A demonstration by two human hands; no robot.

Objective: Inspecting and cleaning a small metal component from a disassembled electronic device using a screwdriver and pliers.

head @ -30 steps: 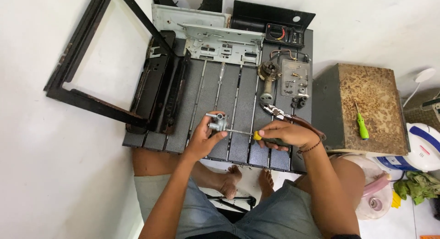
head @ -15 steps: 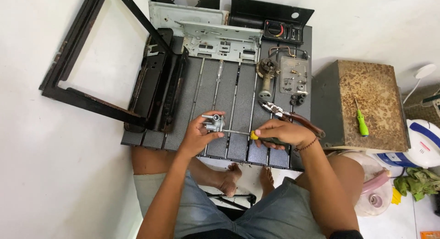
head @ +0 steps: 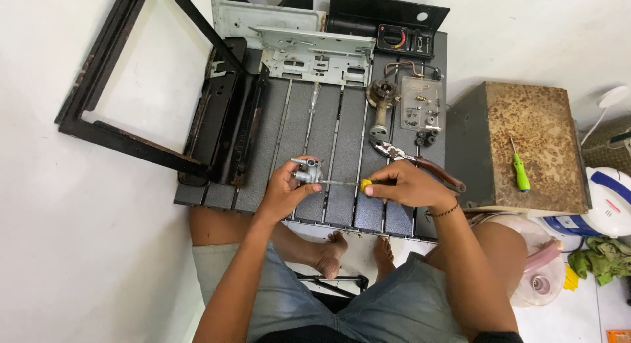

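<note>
The left hand [head: 284, 192] grips a small metal valve [head: 307, 172] near the table's [head: 328, 208] front edge; right hand [head: 407, 185] fingers hold a screwdriver [head: 348, 182] against it, needing steady alignment.

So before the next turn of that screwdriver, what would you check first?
1. Left hand grips the small grey metal valve part: ok, fingers wrap it.
2. Right hand holds the screwdriver by its yellow-and-black handle: ok.
3. Screwdriver tip seated in the part: cannot tell, too small to see.
4. Shaft in line between both hands: ok, it runs level.
5. Pliers lie just behind the right hand on the dark ribbed panel: ok, apart from the hand, though close.
6. Loose small parts kept together in the clear tray: ok.
</note>
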